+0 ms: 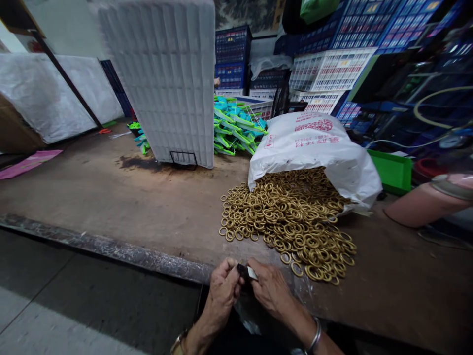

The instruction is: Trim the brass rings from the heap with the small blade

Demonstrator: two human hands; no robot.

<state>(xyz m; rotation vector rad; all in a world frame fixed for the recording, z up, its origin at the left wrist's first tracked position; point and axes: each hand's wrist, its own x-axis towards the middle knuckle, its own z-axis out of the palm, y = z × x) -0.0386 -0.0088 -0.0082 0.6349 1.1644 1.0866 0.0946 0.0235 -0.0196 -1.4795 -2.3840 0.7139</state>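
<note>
While gold-coloured rings (295,222) spread from a white printed sack (306,135), the right hand (271,286) clamps its fingers on a small black-and-white object (252,273) beside the brown tabletop (121,207); the left hand's (222,290) grip is unclear.

Blue crates (232,52) (stacked), 1 pink cloth (31,163), 1 green tray (392,172).

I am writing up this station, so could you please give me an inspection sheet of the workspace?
Surface: brown bench, dark stain near the upright ribbed panel.
Work things: gold-coloured rings spilling from an open white sack; small dark-and-white item.
Clutter: green-and-blue plastic pieces, green tray, pink sheet.
Grips: right hand closed on the small item; left hand close against it, grip unclear.
Cables: pale cable or hose, far right.
Surroundings: stacked blue and white crates behind.
</note>
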